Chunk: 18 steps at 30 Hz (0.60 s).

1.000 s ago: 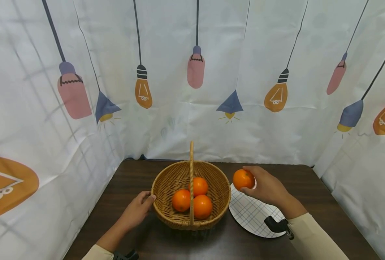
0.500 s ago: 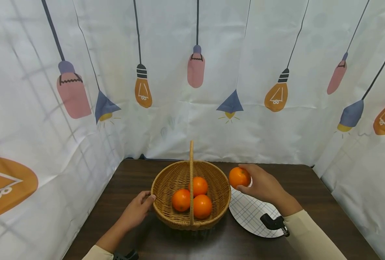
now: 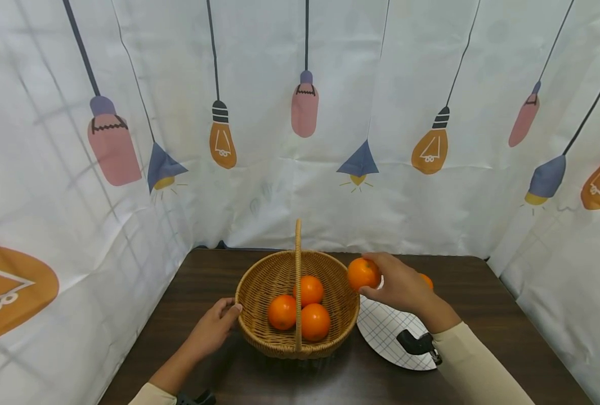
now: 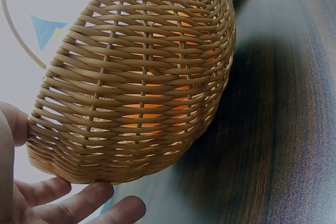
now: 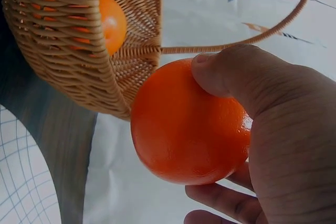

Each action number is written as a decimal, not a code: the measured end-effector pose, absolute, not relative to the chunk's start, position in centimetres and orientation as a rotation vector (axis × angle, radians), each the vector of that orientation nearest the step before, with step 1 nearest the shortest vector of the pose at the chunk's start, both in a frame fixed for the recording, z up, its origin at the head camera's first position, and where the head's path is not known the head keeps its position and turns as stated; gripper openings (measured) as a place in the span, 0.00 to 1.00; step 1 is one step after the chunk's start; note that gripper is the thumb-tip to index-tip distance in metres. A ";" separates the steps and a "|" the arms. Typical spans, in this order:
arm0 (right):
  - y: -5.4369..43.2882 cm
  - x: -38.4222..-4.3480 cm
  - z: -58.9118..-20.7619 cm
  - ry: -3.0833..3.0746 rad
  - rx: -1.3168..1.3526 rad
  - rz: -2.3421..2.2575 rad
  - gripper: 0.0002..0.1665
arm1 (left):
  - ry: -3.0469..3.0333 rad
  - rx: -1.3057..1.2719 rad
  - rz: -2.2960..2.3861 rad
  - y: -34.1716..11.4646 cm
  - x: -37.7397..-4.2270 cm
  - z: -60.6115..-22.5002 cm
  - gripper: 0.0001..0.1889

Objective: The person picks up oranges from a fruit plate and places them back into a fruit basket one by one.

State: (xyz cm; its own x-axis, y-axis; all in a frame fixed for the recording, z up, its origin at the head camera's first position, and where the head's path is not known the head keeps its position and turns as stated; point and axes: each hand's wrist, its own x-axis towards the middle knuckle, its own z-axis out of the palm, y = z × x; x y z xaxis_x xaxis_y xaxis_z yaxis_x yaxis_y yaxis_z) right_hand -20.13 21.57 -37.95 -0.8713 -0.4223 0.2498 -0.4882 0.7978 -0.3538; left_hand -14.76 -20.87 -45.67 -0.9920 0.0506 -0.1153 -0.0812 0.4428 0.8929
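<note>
Basket (image 3: 265,278) sits low and central on my head cam, plate (image 3: 383,331) just right of it. Left hand (image 3: 216,325) grips the left rim; I'd brace there. Right hand (image 3: 400,286) holds an orange (image 3: 363,274) by the right rim, I'd clear that gently.

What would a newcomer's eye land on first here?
Probably the bright orange in the right hand, at the right rim of the wicker basket. Next, three more oranges inside that basket, whose left rim the left hand holds. Behind the table, bold lamp prints run across the white backdrop.
</note>
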 end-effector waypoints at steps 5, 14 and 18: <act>21.1 -20.2 -37.9 -2.835 0.731 0.623 0.48 | 2.562 -0.020 1.595 -20.9 -14.8 -45.6 0.31; 20.3 -20.3 -37.7 -2.850 0.733 0.613 0.48 | 2.562 -0.025 1.604 -20.9 -14.9 -45.8 0.31; 19.9 -20.4 -37.8 -2.864 0.725 0.600 0.48 | 2.556 -0.025 1.609 -20.9 -14.8 -45.8 0.31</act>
